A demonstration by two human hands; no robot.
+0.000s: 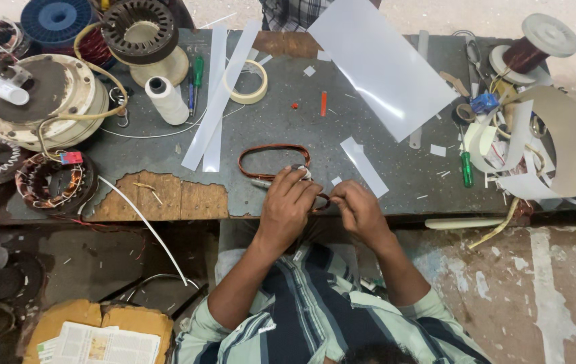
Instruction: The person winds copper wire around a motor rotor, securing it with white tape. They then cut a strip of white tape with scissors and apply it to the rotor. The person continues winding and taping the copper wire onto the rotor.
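At the near edge of the grey tabletop (pixel 382 145), toward its middle, the left hand (pixel 286 205) and the right hand (pixel 359 209) meet, both pinched closed on one end of a copper wire coil (pixel 273 162). Its oval loop lies flat just beyond the fingers. White paper strips (pixel 217 101) lie further back; a green screwdriver (pixel 467 170) rests near the right edge.
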